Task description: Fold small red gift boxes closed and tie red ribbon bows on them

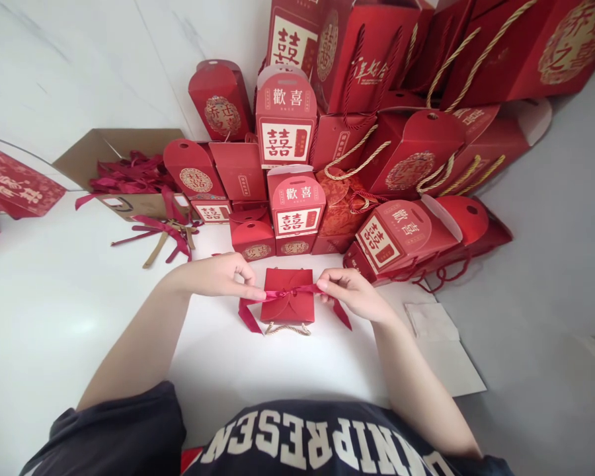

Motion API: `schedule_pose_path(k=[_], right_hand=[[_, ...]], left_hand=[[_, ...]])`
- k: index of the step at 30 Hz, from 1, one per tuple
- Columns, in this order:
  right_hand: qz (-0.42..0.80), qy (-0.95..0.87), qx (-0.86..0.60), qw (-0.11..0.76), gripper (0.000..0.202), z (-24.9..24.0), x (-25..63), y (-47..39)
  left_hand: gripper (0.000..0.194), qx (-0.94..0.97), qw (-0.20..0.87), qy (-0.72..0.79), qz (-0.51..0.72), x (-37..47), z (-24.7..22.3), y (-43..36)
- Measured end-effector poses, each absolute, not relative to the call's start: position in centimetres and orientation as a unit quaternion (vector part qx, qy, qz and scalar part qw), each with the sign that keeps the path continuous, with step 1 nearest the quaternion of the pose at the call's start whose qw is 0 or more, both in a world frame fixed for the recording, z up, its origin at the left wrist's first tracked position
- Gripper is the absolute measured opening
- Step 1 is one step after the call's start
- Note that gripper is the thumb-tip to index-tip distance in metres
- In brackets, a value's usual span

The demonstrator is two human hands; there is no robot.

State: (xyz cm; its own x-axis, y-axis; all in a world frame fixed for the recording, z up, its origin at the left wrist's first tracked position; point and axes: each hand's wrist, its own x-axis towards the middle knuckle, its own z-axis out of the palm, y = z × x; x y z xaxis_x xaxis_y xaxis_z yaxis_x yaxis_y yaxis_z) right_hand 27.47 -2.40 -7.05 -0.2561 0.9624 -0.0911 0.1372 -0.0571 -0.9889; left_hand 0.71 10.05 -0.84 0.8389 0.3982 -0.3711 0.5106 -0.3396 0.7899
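A small red gift box (288, 312) with a beige rope handle (286, 329) sits on the white table in front of me. Across its top runs a dark red ribbon (305, 289), crossed or knotted near the middle; I cannot tell which. My left hand (231, 277) pinches the ribbon at the box's left side, and a tail hangs down below the fingers. On the opposite side my right hand (350, 291) grips the ribbon between thumb and fingers, its loose end drooping to the table. The stretch between both hands looks taut.
Behind the box, many red gift boxes (297, 205) are stacked against the wall. A cardboard box (129, 142) of red ribbons stands back left, with loose ribbons (171, 238) before it. A notebook or papers (432, 322) lie at right. Another red box (22, 182) is far left.
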Motion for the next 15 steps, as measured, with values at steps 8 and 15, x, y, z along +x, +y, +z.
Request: schedule_pose_path(k=[8,15], right_hand=[[0.503,-0.608,-0.497,0.362,0.035,-7.7,28.0,-2.3],[0.517,-0.607,-0.492,0.349,0.036,-8.7,28.4,-2.1]], left_hand=[[0.028,0.81,0.493,0.276,-0.157,0.5,-1.6,10.8],[0.018,0.787,0.587,0.181,-0.067,0.3,-2.9,11.7]])
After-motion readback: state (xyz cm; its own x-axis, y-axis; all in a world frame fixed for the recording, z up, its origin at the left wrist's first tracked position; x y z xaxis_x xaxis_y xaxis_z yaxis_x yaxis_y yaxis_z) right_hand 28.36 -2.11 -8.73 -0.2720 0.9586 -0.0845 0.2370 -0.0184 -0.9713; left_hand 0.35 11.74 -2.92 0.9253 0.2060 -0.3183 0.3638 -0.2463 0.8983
